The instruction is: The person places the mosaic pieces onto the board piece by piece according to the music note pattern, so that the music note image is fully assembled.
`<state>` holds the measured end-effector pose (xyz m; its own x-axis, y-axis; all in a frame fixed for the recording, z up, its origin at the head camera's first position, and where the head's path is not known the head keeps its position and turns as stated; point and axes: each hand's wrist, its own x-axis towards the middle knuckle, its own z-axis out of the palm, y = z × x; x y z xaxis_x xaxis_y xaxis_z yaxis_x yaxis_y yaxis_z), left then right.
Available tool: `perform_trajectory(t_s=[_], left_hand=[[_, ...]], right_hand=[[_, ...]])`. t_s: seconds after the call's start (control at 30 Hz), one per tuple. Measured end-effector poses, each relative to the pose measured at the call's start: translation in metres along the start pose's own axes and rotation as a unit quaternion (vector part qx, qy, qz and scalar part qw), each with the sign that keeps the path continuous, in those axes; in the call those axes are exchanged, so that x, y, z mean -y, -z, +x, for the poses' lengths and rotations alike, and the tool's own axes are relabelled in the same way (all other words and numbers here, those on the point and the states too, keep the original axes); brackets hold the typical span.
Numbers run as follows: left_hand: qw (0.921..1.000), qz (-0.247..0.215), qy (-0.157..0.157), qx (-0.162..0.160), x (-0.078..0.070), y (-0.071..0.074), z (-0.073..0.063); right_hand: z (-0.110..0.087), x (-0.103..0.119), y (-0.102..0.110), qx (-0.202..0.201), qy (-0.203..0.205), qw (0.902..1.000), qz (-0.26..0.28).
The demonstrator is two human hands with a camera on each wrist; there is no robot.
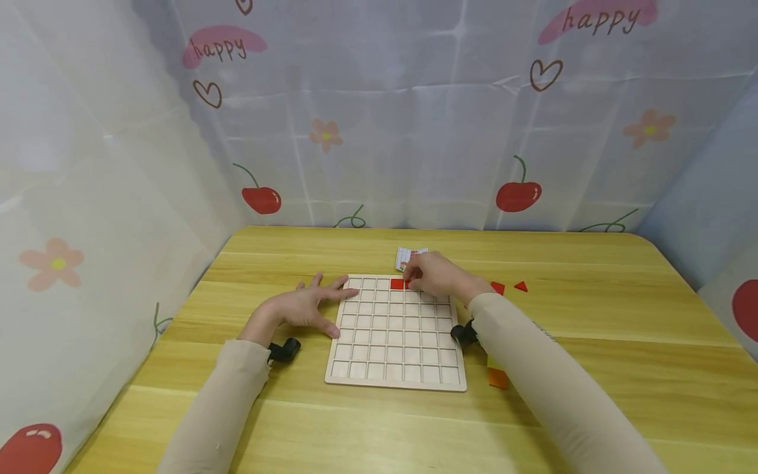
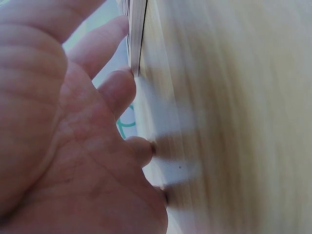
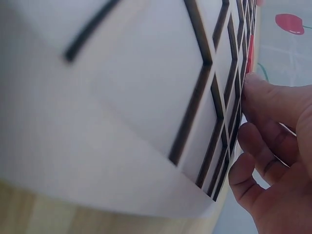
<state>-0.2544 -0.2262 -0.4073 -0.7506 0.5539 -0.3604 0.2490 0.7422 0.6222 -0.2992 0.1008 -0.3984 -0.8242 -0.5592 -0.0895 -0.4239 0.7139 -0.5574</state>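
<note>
A pale wooden board (image 1: 395, 339) with a grid of square recesses lies on the table. In its far row sits a red square tile (image 1: 397, 284). Just right of that tile, my right hand (image 1: 438, 273) pinches another red tile (image 1: 407, 284) low over the board; the fingers hide most of its shape. The right wrist view shows the thumb and fingertips (image 3: 253, 83) at the board's surface beside a strip of red. My left hand (image 1: 302, 306) spreads its fingers along the board's left edge, touching it and holding no piece.
A small printed card (image 1: 404, 257) lies behind the board. To the right are a red triangle (image 1: 520, 286) and another red piece (image 1: 497, 288). Orange (image 1: 498, 379) and yellow (image 1: 493, 362) pieces show partly beneath the right sleeve (image 1: 533, 355). A patterned curtain (image 1: 403, 164) hangs behind the table.
</note>
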Motion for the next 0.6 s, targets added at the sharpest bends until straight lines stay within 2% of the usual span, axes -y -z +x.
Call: perform_trajectory(t_s=[0.27,0.6], left_hand=[[1.0,0.004,-0.003,0.002,0.001,0.001,-0.001],[1.0,0.005,-0.004,0.003,0.0,0.001,-0.001]], right_hand=[[-0.008,-0.004,0.009,-0.001,0.008,0.9999,0.013],[-0.044,-0.019,0.039,-0.005,0.029,0.9995,-0.014]])
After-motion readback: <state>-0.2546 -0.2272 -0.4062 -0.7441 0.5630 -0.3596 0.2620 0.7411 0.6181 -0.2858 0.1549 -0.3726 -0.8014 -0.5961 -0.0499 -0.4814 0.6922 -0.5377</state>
